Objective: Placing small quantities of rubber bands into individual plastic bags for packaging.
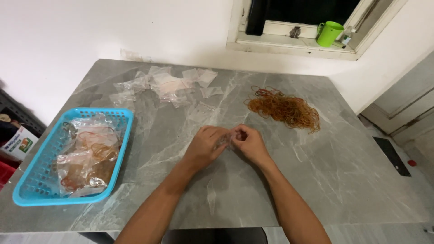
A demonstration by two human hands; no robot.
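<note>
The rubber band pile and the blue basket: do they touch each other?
Apart. In the head view, bare table lies between the rubber band pile and the blue basket.

A grey marbled surface (343,180) carries a blue plastic basket (27,190) at its left edge, with filled clear bags (88,160) lying in it. On the window sill (289,43) beyond stands a green mug (329,33), with a small bottle (347,36) just beside it.

clear empty bags (169,86) heaped far on table, filled bags (88,156) in blue basket (27,192)
</note>
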